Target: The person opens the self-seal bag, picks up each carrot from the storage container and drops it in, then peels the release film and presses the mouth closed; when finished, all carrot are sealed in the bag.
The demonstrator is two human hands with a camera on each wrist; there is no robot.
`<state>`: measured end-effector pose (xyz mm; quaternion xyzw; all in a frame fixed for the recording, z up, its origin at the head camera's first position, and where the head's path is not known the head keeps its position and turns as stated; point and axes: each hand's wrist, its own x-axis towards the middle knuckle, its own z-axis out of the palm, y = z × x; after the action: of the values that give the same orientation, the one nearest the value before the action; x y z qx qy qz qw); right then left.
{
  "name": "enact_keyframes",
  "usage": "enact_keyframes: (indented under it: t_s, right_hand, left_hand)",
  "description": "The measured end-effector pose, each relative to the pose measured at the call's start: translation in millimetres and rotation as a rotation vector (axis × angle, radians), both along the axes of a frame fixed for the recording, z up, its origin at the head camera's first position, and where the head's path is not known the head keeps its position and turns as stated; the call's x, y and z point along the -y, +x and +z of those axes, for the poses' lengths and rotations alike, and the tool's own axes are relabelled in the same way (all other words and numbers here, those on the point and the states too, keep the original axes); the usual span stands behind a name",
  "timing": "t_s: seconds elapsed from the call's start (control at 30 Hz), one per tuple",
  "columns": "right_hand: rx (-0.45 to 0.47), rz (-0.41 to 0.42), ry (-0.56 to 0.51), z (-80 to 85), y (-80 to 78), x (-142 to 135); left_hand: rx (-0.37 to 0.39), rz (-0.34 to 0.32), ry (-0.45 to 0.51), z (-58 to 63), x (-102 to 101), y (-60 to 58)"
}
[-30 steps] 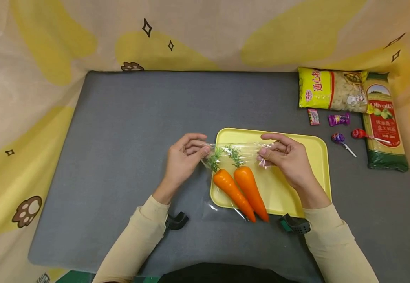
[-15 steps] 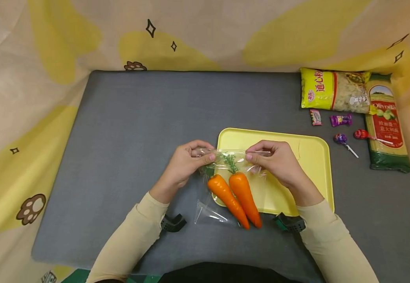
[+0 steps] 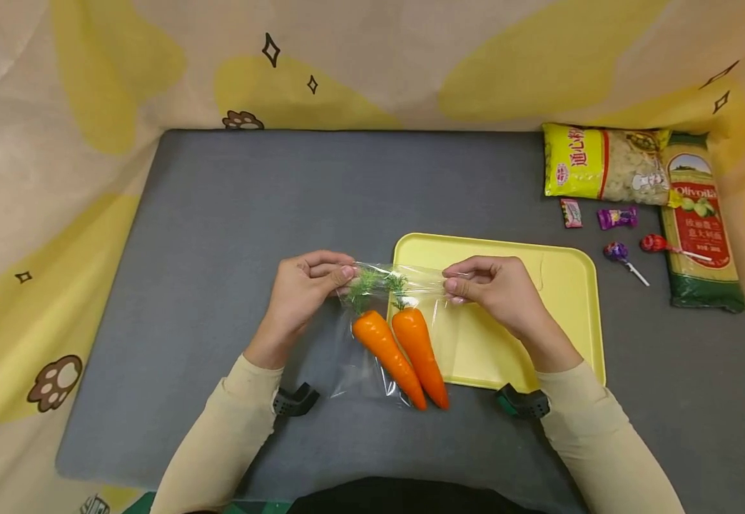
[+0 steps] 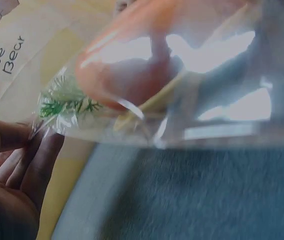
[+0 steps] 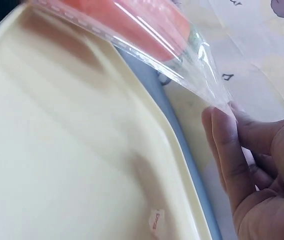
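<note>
Two orange carrots with green tops, a left one [image 3: 388, 357] and a right one [image 3: 419, 353], lie inside a clear plastic bag [image 3: 353, 375]. My left hand [image 3: 305, 296] pinches the bag's upper left corner between thumb and fingers, close to the green tops. At the upper right corner, my right hand [image 3: 497, 293] pinches the plastic the same way, over the yellow tray [image 3: 539, 350]. In the left wrist view the bag [image 4: 222, 135] stretches away from the pinching fingers. The right wrist view has the bag's edge [image 5: 147, 60] drawn taut above the tray.
At the back right lie a yellow pasta bag [image 3: 606, 164] and a red-labelled spaghetti pack [image 3: 700, 225]. Near them are a pink candy [image 3: 571, 213], a purple candy [image 3: 617, 218], a purple lollipop [image 3: 616, 251] and a red lollipop [image 3: 655, 243]. A patterned cloth [image 3: 360, 64] rises behind the table.
Both hands first came closer together, then the left hand moved left, spreading the bag's top edge flat. The bag and carrots shifted left, partly off the tray.
</note>
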<state>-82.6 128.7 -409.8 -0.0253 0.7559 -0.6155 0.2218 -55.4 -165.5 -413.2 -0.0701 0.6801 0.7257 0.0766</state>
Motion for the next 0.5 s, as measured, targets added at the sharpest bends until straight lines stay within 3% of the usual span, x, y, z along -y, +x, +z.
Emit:
enact_keyframes:
  t_s: [0.27,0.43,0.5]
  right_hand:
    - [-0.034,0.064,0.035,-1.8,3.5,3.3]
    - [-0.084,0.030,0.026,5.9,11.5,-21.9]
    - [-0.132,0.026,0.036,11.0,15.2,-35.8]
  left_hand:
    - [0.000,-0.011,-0.098,-2.7,26.8,-3.7]
    - [0.023,0.008,-0.159,-2.8,60.1,-9.6]
    - [0.036,0.024,-0.238,-3.0,73.9,-11.1]
